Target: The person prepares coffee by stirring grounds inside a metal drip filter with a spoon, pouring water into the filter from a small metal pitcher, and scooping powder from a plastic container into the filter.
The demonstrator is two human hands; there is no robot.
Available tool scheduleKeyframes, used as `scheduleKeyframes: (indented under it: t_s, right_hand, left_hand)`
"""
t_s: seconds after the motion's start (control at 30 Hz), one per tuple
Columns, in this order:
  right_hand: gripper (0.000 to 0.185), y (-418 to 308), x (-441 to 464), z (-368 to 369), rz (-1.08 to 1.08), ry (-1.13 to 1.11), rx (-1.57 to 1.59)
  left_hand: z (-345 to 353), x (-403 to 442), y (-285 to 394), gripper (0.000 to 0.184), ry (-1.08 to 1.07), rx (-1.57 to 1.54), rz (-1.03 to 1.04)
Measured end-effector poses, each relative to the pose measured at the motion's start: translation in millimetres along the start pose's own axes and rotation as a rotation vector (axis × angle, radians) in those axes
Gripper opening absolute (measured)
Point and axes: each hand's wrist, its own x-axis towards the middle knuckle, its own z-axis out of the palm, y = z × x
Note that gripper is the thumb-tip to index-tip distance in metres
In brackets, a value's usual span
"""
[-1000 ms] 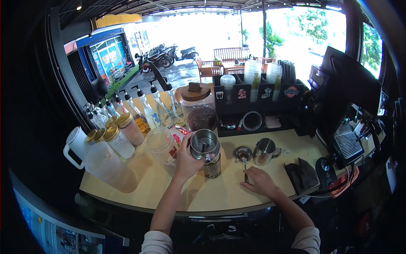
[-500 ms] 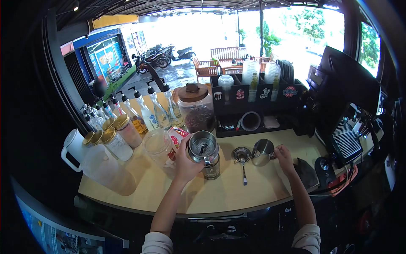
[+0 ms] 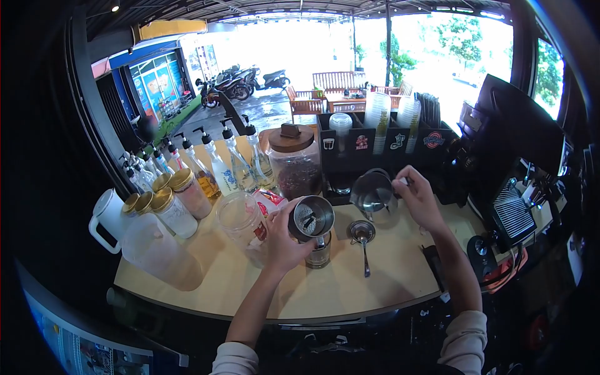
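Note:
My left hand [image 3: 286,245] is closed around a metal cup [image 3: 312,217] with a perforated inside and a dark piece in it, tilted a little to the right. Below this cup stands a small glass [image 3: 319,255] on the counter. My right hand [image 3: 414,197] grips the handle of a metal pitcher [image 3: 373,190], which is lifted and tilted, its mouth towards me. A small round strainer [image 3: 362,232] lies between them on the counter, with a spoon [image 3: 366,259] across it.
To the left are an open clear jar [image 3: 239,219], gold-lidded jars [image 3: 172,211], a large translucent pitcher [image 3: 150,247] and pump bottles [image 3: 236,164]. Behind stand a wooden-lidded jar [image 3: 294,165] and a black cup organizer [image 3: 350,145]. An espresso machine [image 3: 514,206] is at the right.
My right hand has left the spoon, taken the metal pitcher by its handle and raised it leftwards. My left hand has moved slightly right with the cup, which now tilts more.

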Motion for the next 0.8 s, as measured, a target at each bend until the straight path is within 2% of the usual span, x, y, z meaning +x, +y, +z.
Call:
scheduleKeyframes:
  t_s: [0.13,0.23,0.37,0.47,0.53,0.8]
  right_hand:
    - [0.013,-38,23,24,-0.045,-0.087,-0.017]
    - [0.013,-50,39,32,-0.015,-0.250,-0.252]
    - [0.014,-55,50,46,-0.081,-0.289,-0.295]
    - [0.024,-63,53,56,-0.151,-0.266,-0.242]
    - [0.025,-75,54,59,-0.172,-0.277,-0.381]
    - [0.028,-97,54,68,-0.086,-0.367,-0.349]
  left_hand:
    - [-1,2,-3,0.081,-0.017,0.010,0.024]
    - [-2,3,1,0.081,0.000,0.035,0.021]
    - [-4,2,2,0.082,-0.011,0.046,0.005]
    - [-4,4,2,0.083,-0.002,0.072,0.034]
    - [-4,4,3,0.083,-0.001,0.088,0.056]
    - [-2,5,6,0.085,0.008,0.175,0.059]
